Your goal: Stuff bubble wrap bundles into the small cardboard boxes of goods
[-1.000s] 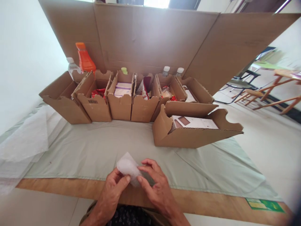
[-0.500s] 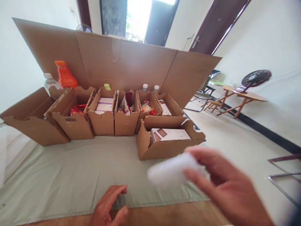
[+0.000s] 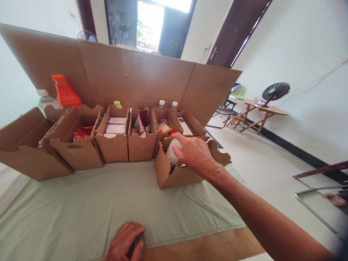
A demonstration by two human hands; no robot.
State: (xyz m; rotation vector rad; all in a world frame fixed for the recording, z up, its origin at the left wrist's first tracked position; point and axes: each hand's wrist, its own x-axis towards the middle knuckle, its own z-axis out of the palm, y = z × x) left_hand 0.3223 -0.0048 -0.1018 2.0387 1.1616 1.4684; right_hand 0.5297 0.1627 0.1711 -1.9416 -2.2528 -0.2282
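My right hand (image 3: pixel 191 150) reaches into the front cardboard box (image 3: pixel 176 177), its fingers closed on a white, roll-shaped object (image 3: pixel 172 151). That object is at the box's left end, partly covered by my fingers; its exact kind is unclear. Beneath my hand, the white carton seen earlier in this box is mostly hidden. My left hand (image 3: pixel 127 241) rests low, near the front edge of the green cloth (image 3: pixel 89 206). Its fingers are curled, with a dark gap between them and the thumb, and no held thing shows.
Several cardboard bins (image 3: pixel 111 150) stand in a row behind, holding packets and white packs. An orange bottle (image 3: pixel 66 92) and clear bottles rise behind them, before a tall cardboard panel (image 3: pixel 141 76). A fan (image 3: pixel 276 91) sits on a wooden table (image 3: pixel 274 108) at right.
My right hand has carried the white object forward and left, from above the cloth into the front box. My left hand's fingers have curled in more. The view has shifted slightly.
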